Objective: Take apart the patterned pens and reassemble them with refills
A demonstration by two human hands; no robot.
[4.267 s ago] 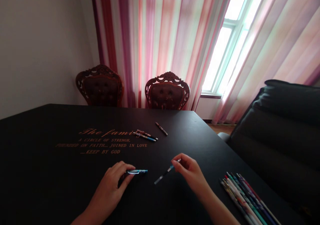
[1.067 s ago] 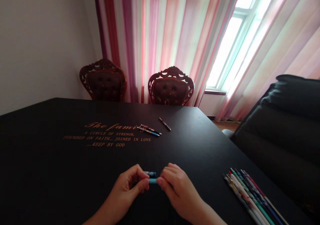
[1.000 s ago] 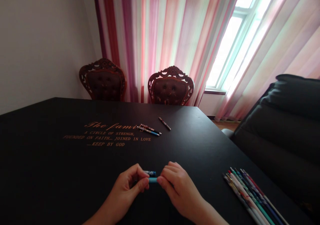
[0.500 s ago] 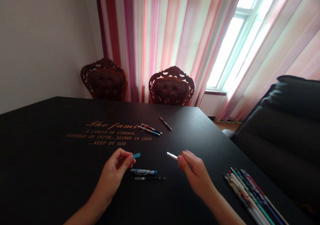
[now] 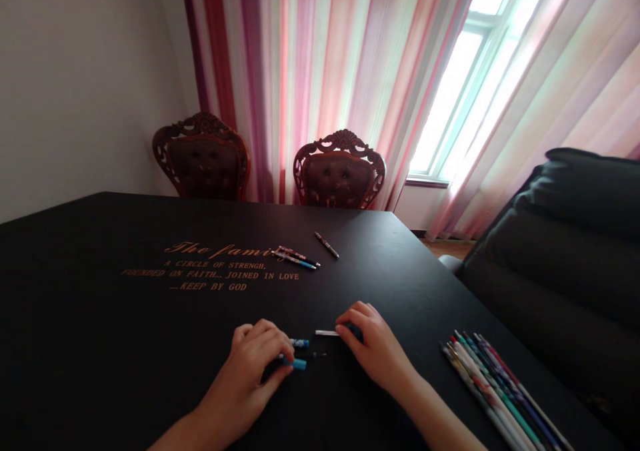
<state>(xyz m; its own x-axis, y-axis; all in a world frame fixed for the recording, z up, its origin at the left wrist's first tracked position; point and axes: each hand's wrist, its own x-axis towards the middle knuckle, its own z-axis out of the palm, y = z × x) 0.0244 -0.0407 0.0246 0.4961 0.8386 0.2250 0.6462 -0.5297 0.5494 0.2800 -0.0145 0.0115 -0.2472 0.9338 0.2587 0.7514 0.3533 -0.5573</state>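
Observation:
My left hand (image 5: 253, 361) rests low on the black table (image 5: 125, 344), fingers curled, pinching a short light-blue pen cap (image 5: 299, 364). Just beyond its fingertips lies a patterned blue pen barrel (image 5: 301, 343), partly hidden by the hand. A thin dark refill (image 5: 318, 354) lies beside it on the table. My right hand (image 5: 373, 344) is closed on one end of a slim white pen piece (image 5: 327, 333), which points left toward the barrel. The two hands are a short gap apart.
Two pens (image 5: 296, 257) lie together by the gold lettering (image 5: 210, 274), and a third pen (image 5: 327, 245) lies just beyond them. A bundle of several coloured pens (image 5: 493, 384) lies at the near right. Two carved chairs (image 5: 339, 179) stand behind the table, with a dark sofa (image 5: 560, 251) on the right.
Both hands have dropped to the table and drawn closer together. The left hand brought the blue cap down over the pen barrel; the right hand lowered the white piece leftward.

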